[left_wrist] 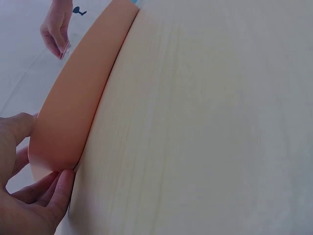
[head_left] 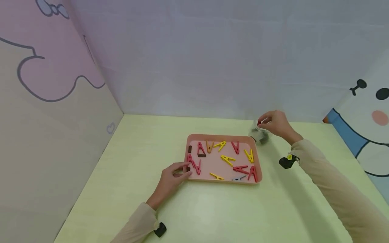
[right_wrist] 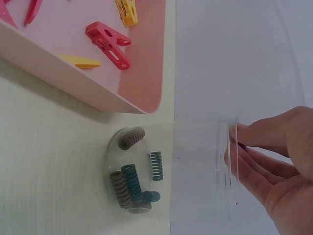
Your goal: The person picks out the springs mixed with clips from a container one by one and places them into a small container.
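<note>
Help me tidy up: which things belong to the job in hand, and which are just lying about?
Likely the job:
jar
red item, pinched by the right hand at the jar's mouth
springs, in jar and tray
tray, held by the left hand

Apparently lying about:
clips, in the tray

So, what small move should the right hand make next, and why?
Probably let the small dark red piece drop into the clear jar. The right hand pinches it right at the jar's mouth, and several springs already lie at the jar's bottom, so the piece likely belongs with them.
</note>
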The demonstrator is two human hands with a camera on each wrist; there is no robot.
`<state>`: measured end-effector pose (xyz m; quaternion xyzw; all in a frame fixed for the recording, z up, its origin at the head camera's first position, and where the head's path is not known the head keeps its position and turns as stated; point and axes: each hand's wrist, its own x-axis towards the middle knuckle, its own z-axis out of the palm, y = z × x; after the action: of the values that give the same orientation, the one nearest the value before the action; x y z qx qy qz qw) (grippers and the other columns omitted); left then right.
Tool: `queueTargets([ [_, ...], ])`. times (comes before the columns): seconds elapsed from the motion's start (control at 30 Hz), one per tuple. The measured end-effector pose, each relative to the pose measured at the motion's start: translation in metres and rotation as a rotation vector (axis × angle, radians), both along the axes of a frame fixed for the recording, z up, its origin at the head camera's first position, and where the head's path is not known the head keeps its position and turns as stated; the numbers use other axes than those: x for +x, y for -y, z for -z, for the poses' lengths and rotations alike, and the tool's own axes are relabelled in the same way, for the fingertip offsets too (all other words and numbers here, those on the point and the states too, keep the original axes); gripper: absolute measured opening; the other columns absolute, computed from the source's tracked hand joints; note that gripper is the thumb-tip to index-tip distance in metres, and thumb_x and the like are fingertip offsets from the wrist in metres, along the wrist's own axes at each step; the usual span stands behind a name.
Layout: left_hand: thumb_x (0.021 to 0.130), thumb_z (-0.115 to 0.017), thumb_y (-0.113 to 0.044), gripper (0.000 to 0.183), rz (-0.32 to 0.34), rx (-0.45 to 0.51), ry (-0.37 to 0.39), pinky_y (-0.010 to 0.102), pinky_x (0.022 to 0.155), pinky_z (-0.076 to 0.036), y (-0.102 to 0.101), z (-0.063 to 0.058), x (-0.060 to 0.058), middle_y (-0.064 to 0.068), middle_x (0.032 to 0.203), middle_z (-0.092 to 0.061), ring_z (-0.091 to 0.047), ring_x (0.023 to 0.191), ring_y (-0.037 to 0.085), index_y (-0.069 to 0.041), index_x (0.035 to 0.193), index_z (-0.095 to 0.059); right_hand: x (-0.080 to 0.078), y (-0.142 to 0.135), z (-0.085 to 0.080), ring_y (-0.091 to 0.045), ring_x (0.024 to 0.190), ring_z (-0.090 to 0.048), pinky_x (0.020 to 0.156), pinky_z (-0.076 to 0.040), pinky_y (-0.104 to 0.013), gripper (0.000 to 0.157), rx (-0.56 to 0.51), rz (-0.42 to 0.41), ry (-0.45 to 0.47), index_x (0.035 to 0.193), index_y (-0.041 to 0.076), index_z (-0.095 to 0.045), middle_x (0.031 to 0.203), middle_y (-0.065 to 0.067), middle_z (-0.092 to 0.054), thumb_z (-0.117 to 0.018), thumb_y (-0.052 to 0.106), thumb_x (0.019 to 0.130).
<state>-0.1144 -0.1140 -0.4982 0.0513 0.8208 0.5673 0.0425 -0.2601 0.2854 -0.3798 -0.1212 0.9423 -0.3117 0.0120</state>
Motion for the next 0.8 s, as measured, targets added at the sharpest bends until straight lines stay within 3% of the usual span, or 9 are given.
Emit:
queueTargets([
  [0.27,0.082,-0.074,-0.032,0.041,0.001,-0.002,-0.012,0.022,0.082,-0.053,0.000,0.001,0.001,-0.005,0.120,-0.059,-0.058,0.104,0.014,-0.020,0.120,-0.066,0.000,-0.002,0.005,-0.035,0.086,-0.064,0.066,-0.055,-0.040,0.020,0.022,0.005,0.019,0.101,-0.007,-0.069,0.098,-0.026,-0.066,-0.067,0.004,0.085],
  [0.5,0.082,-0.074,-0.031,0.041,0.004,0.006,-0.018,0.022,0.081,-0.053,0.000,0.001,0.001,-0.005,0.120,-0.059,-0.059,0.105,0.014,-0.018,0.120,-0.066,0.004,-0.004,-0.001,-0.038,0.089,-0.063,0.070,-0.054,-0.048,0.019,0.012,-0.004,-0.062,0.101,-0.007,-0.069,0.103,-0.027,-0.064,-0.065,0.006,0.087],
  [0.8,0.082,-0.074,-0.032,0.042,0.003,-0.002,-0.019,0.022,0.081,-0.053,0.000,0.001,0.001,-0.002,0.122,-0.059,-0.058,0.105,0.014,-0.018,0.121,-0.066,0.013,0.005,-0.013,-0.036,0.084,-0.065,0.067,-0.054,-0.045,0.016,-0.026,-0.024,-0.160,0.098,-0.004,-0.070,0.100,-0.024,-0.066,-0.066,0.008,0.088],
])
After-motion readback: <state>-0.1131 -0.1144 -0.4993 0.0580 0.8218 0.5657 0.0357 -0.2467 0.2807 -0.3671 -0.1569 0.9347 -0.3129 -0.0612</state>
